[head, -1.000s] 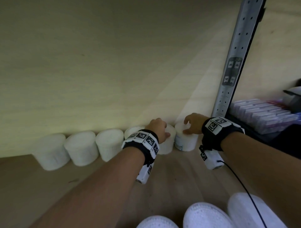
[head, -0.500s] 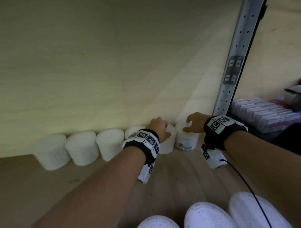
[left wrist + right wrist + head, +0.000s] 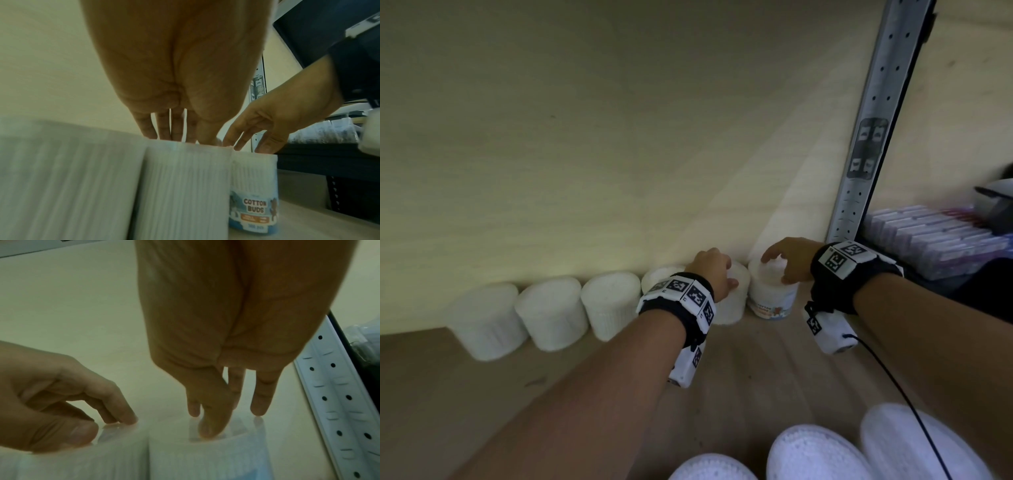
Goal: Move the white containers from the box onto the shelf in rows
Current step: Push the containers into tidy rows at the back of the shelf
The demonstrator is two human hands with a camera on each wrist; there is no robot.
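— Against the shelf's (image 3: pixel 722 377) back wall, what stands there?
— White ribbed tubs in a row; the rightmost cotton buds tub (image 3: pixel 770 294) shows its blue label.
— And the hands?
— Left hand (image 3: pixel 714 274) and right hand (image 3: pixel 789 258) each rest loosely curled fingertips on neighbouring lids, gripping nothing.

Dim, greenish light throughout; the head view is brightest in a pale glow at middle left on the pale wooden back panel (image 3: pixel 585 154), darkening toward the lower corners, with wide-angle bending at the edges. The row of white ribbed plastic containers (image 3: pixel 551 318) looks soft, and both wrist views are smeared and noisy
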